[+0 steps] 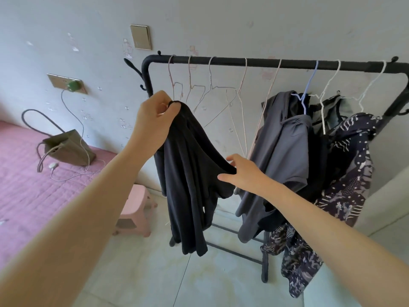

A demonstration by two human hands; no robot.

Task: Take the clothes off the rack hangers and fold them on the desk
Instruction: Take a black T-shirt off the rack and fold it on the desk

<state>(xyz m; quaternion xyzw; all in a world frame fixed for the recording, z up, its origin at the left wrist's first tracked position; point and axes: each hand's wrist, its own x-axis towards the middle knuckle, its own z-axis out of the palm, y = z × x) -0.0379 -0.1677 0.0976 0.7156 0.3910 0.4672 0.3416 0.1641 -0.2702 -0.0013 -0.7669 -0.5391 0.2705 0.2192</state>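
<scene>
Left hand [155,116] pinching black garment [188,173] at its top (fingers curled), right hand [241,171] gripping its edge

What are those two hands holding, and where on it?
Both hold the black garment, which is off its hanger. The left hand grips a bunched top edge; the right hand pinches another edge lower down.
</scene>
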